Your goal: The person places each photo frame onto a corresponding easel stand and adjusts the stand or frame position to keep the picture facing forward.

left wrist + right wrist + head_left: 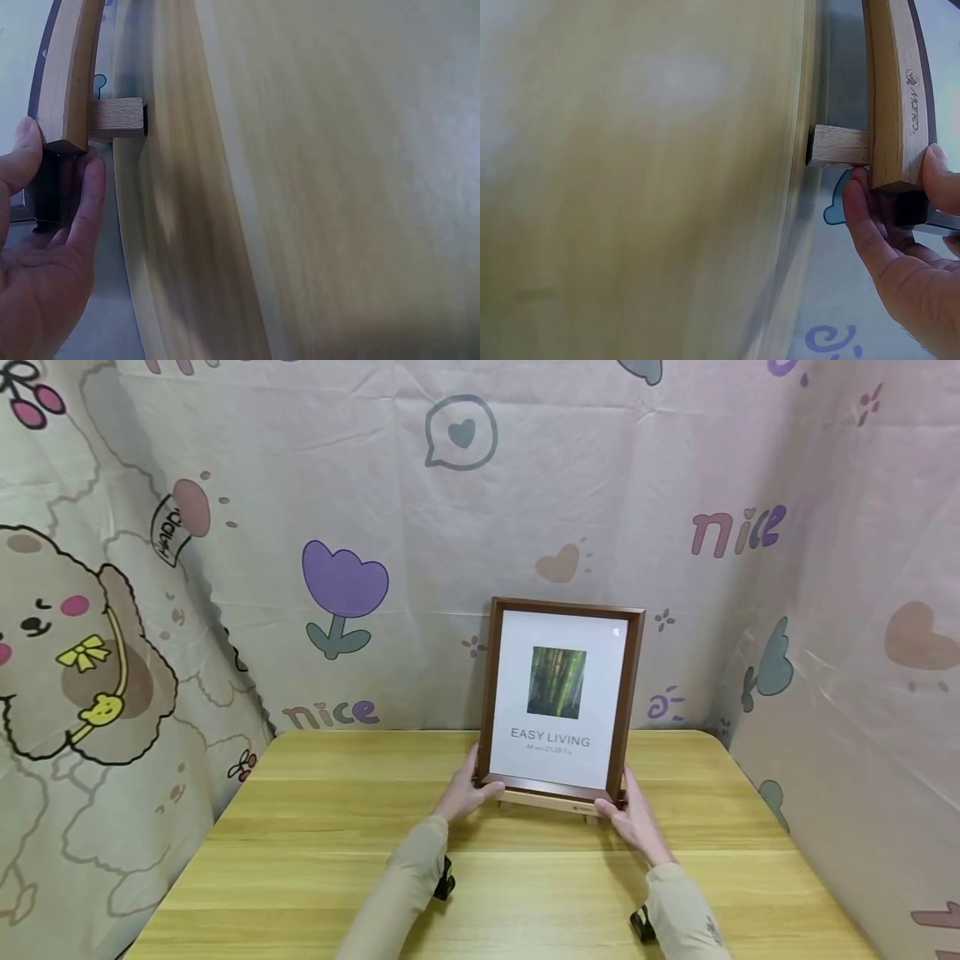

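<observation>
A brown picture frame [633,693] with a small green bamboo print stands leaning back on a light wooden tabletop easel [551,802]. At the frame's lower left corner, my left hand [467,792] grips it, thumb in front and fingers behind. My right hand [636,814] grips the lower right corner the same way. In the left wrist view the thumb and fingers close round the dark corner beside the end of the easel's ledge [64,90]. The right wrist view shows the ledge [896,97] with printed lettering and a short leg [840,145] beneath.
The easel stands toward the back of a wood-grain table [360,827]. Behind and on both sides hangs a pale printed cloth [420,527]. Black straps [444,881] sit at the cuffs of both sleeves.
</observation>
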Demonstrator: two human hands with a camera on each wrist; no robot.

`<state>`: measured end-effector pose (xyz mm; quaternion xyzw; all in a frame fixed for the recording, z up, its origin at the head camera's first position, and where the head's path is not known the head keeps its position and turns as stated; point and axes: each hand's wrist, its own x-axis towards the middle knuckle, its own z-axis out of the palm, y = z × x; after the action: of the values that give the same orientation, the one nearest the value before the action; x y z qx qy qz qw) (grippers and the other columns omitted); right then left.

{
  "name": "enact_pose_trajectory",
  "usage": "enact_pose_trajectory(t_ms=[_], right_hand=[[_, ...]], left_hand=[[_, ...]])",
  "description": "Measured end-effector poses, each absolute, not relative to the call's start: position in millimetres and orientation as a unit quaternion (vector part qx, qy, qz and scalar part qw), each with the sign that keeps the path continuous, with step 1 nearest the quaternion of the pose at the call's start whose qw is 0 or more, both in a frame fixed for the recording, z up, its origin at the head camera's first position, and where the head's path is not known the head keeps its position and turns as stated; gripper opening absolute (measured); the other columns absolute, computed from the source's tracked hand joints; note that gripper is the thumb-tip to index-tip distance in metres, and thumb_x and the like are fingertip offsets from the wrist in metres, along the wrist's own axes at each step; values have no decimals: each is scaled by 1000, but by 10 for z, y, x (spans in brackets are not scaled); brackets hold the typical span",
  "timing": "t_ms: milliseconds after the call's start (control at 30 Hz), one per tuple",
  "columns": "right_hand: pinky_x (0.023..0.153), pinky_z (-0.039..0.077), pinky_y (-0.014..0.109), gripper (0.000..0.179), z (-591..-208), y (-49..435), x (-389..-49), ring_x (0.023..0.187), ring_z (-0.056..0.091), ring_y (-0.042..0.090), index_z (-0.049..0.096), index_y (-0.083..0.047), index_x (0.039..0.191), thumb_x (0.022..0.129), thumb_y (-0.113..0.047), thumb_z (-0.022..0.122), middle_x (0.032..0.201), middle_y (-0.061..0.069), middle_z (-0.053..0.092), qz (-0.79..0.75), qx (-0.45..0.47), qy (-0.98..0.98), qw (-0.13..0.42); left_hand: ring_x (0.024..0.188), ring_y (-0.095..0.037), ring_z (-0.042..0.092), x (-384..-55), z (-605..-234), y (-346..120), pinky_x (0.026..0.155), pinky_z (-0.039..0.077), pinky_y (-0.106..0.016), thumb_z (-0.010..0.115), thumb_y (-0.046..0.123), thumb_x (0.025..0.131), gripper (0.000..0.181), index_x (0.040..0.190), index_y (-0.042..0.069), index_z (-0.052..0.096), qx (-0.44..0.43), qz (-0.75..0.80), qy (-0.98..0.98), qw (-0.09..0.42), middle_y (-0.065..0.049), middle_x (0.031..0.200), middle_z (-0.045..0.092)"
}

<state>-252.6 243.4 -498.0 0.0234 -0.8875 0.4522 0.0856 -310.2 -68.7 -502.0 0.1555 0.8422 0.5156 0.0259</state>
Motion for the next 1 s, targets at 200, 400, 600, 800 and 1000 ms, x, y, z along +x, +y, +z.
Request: enact_pose_trajectory(t_ms=[200, 400, 600, 800, 1000], right_hand=[[99, 54, 59, 86, -4991, 2413, -2545, 112, 64, 52, 13, -4, 160, 93, -6, 68, 128, 42, 58, 455, 30, -886, 83], [98, 54, 58, 86, -5002, 2391, -2565, 110, 65, 50, 13, -3, 160, 94, -6, 67, 127, 41, 59, 453, 39, -886, 89], [98, 54, 58, 87, -5001, 2360, -2578, 111, 65, 50, 11, -1, 160, 95, -9, 67, 127, 41, 58, 450, 44, -888, 87], [101, 52, 59, 87, -5001, 2310, -2602, 112, 64, 51, 11, 0, 160, 94, -8, 67, 127, 41, 58, 448, 40, -889, 85], [103, 50, 61, 88, -5010, 2263, -2618, 113, 63, 51, 9, 0, 160, 94, -10, 67, 128, 41, 58, 447, 41, -890, 76]], left_hand=[[149, -51, 27, -3064, -5025, -721, 122, 23, -66, 73, 27, 93, 98, 161, 2, 6, 144, 514, 845, 20, -29, 164, 21], [147, -50, 32, -3064, -5044, -748, 121, 26, -65, 74, 27, 92, 99, 161, 2, 8, 143, 511, 848, 9, -29, 162, 26], [149, -51, 28, -3043, -5057, -783, 123, 24, -64, 75, 28, 92, 100, 161, -1, 8, 135, 506, 852, 4, -31, 163, 22], [148, -51, 27, -3019, -5056, -837, 122, 25, -64, 75, 29, 91, 100, 160, -2, 9, 128, 498, 858, -2, -33, 162, 21], [148, -52, 27, -2993, -5053, -897, 122, 25, -65, 75, 30, 91, 101, 160, -2, 8, 124, 497, 859, -4, -33, 162, 21]])
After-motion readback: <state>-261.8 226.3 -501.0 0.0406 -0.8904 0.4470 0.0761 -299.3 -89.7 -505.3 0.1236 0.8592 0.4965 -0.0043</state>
